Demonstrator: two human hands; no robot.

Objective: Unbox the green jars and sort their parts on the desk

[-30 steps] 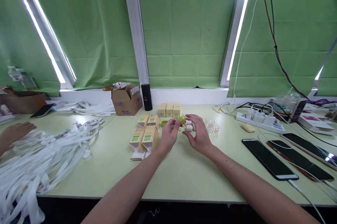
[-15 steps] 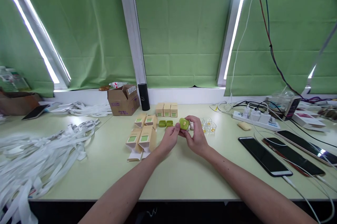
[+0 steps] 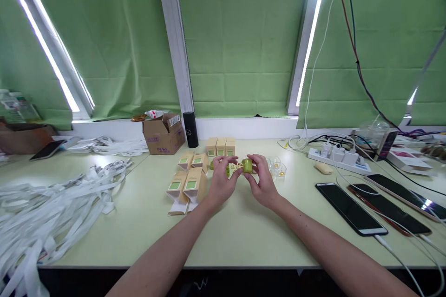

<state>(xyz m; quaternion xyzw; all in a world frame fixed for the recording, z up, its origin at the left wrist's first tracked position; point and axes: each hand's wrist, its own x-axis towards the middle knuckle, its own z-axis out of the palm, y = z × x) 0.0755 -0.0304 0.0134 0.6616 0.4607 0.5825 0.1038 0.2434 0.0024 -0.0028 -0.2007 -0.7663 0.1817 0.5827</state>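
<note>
My right hand [image 3: 262,181] grips a small green case [image 3: 247,165] between thumb and fingers, above the middle of the table. Just left of it, my left hand [image 3: 223,180] is pinched at a small cream ring-like piece [image 3: 239,165] beside the case. Other green cases [image 3: 211,165] lie behind my left hand, mostly hidden by it. Small kraft boxes [image 3: 195,184] with green labels stand left of my hands, and three more kraft boxes [image 3: 220,147] stand behind. Clear little containers [image 3: 277,167] with yellowish bits sit right of my right hand.
White straps [image 3: 69,204] are heaped at the left. A cardboard box [image 3: 163,133] and a black cylinder [image 3: 190,129] stand at the back. On the right are a power strip [image 3: 339,160], cables and several phones [image 3: 351,207].
My left hand has shifted slightly left, away from the case, and its fingers have lifted over the green cases. The case has turned in my right hand, and the cream piece now shows beside it.
</note>
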